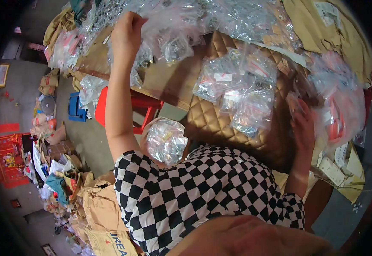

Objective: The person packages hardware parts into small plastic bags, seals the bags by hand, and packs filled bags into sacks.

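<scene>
Clear, shiny plastic bags (252,104), red-striped, white-labelled, left hand (127,35) pinched, right hand (303,124) grip unclear

Cluttered workshop, heaped plastic bags (241,21)

Clear plastic zip bags (241,79) lay flat in an overlapping cluster on the bronze quilted pad (207,117), bulging with small silvery pieces. Thin red lines crossed some, and white labels showed on a few. Beyond them, more filled clear pouches (245,21) were heaped loosely together. Filmy, crumpled clear bags (162,23) lay right beside the left hand's (125,36) pinched fingertips; whether one was gripped was unclear. A small clear packet (294,103) stood tilted at the right hand's (303,123) fingers.
</scene>
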The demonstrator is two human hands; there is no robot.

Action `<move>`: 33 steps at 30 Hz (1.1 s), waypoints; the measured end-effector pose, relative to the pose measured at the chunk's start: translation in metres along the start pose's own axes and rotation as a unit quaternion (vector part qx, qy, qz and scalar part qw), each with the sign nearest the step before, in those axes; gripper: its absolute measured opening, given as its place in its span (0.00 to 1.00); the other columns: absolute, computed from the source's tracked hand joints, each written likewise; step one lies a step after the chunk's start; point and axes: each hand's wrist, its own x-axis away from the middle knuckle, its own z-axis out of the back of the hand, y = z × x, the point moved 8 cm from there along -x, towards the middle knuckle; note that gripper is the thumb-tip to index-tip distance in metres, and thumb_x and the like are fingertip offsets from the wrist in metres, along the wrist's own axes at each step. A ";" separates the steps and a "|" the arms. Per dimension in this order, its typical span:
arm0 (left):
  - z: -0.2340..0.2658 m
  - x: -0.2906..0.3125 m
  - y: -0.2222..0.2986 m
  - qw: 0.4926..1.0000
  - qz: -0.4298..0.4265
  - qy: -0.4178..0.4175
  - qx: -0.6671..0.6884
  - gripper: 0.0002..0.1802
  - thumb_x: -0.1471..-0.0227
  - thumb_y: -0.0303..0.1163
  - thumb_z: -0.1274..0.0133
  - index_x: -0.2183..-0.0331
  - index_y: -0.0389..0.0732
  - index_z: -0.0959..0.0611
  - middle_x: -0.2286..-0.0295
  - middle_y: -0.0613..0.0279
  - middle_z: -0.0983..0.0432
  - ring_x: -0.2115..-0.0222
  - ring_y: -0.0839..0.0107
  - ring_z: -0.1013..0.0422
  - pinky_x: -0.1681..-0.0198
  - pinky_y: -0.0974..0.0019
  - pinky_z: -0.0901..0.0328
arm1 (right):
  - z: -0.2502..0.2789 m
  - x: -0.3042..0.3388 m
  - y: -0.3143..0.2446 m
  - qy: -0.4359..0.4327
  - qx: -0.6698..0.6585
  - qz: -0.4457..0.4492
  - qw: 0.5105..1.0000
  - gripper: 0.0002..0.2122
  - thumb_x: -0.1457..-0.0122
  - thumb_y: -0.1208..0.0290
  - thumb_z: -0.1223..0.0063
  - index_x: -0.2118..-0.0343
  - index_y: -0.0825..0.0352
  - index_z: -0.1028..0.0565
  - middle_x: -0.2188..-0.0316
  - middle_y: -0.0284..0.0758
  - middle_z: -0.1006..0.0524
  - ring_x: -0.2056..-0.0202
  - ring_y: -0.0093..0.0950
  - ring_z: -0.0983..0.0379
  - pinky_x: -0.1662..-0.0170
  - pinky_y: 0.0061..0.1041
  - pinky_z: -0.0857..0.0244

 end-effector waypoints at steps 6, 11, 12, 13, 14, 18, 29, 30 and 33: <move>-0.057 0.071 -0.038 0.993 -0.012 -0.114 -0.024 0.14 0.49 0.24 0.49 0.58 0.45 0.20 0.70 0.50 0.25 0.68 0.51 0.27 0.68 0.55 0.34 | 0.009 0.019 -0.007 0.076 0.031 0.025 0.996 0.21 0.43 0.77 0.47 0.45 0.67 0.33 0.50 0.32 0.31 0.54 0.24 0.31 0.53 0.19 0.36; -0.096 0.111 -0.061 0.972 0.002 -0.212 -0.106 0.19 0.56 0.22 0.46 0.59 0.46 0.18 0.70 0.51 0.27 0.66 0.52 0.29 0.63 0.54 0.33 | 0.029 0.016 0.001 0.061 0.009 0.037 0.997 0.21 0.44 0.77 0.46 0.46 0.67 0.32 0.51 0.32 0.29 0.52 0.25 0.31 0.52 0.21 0.36; -0.092 0.111 -0.066 0.977 0.040 -0.196 -0.077 0.17 0.54 0.24 0.47 0.60 0.46 0.18 0.71 0.52 0.27 0.68 0.51 0.29 0.63 0.54 0.34 | 0.028 0.015 0.001 0.065 0.013 0.040 0.997 0.21 0.45 0.77 0.46 0.46 0.66 0.32 0.52 0.31 0.29 0.53 0.24 0.31 0.53 0.19 0.37; -0.087 0.110 -0.069 0.979 0.078 -0.180 -0.049 0.14 0.53 0.25 0.48 0.61 0.45 0.18 0.72 0.52 0.27 0.70 0.50 0.28 0.64 0.53 0.34 | 0.028 0.016 0.001 0.070 0.017 0.043 0.997 0.21 0.45 0.76 0.45 0.47 0.66 0.32 0.52 0.31 0.29 0.54 0.23 0.31 0.54 0.18 0.37; -0.086 0.111 -0.075 0.979 0.078 -0.180 -0.051 0.14 0.53 0.25 0.48 0.61 0.45 0.18 0.72 0.52 0.27 0.70 0.50 0.28 0.64 0.53 0.34 | 0.027 0.017 0.002 0.068 0.016 0.042 0.997 0.21 0.45 0.76 0.45 0.47 0.66 0.32 0.52 0.31 0.29 0.54 0.23 0.31 0.54 0.18 0.37; -0.077 0.091 -0.039 0.983 -0.036 -0.113 -0.142 0.10 0.55 0.29 0.43 0.66 0.44 0.19 0.72 0.57 0.27 0.67 0.56 0.29 0.64 0.57 0.34 | 0.020 0.020 0.004 0.091 0.086 0.032 0.992 0.22 0.45 0.72 0.46 0.46 0.65 0.32 0.52 0.30 0.29 0.56 0.20 0.31 0.58 0.14 0.38; -0.002 0.040 0.144 0.934 -0.335 0.012 -0.120 0.11 0.57 0.29 0.43 0.67 0.51 0.18 0.76 0.71 0.31 0.71 0.71 0.32 0.72 0.65 0.36 | -0.020 0.025 -0.019 -0.084 -0.156 0.083 0.981 0.18 0.39 0.68 0.53 0.47 0.65 0.31 0.52 0.32 0.31 0.57 0.25 0.33 0.63 0.17 0.34; 0.008 0.040 0.155 0.907 -0.379 0.130 -0.132 0.11 0.57 0.29 0.42 0.66 0.52 0.18 0.75 0.72 0.31 0.72 0.73 0.32 0.73 0.67 0.37 | -0.017 0.024 -0.017 -0.045 -0.068 0.093 0.992 0.17 0.39 0.68 0.53 0.47 0.66 0.30 0.54 0.32 0.30 0.60 0.24 0.32 0.65 0.18 0.34; 0.007 0.051 0.192 0.877 -0.413 0.212 -0.121 0.10 0.56 0.29 0.42 0.67 0.52 0.17 0.75 0.73 0.26 0.77 0.73 0.31 0.77 0.70 0.38 | -0.009 0.018 -0.009 0.025 0.060 0.076 0.995 0.17 0.39 0.71 0.52 0.47 0.66 0.30 0.58 0.32 0.28 0.66 0.22 0.32 0.67 0.18 0.35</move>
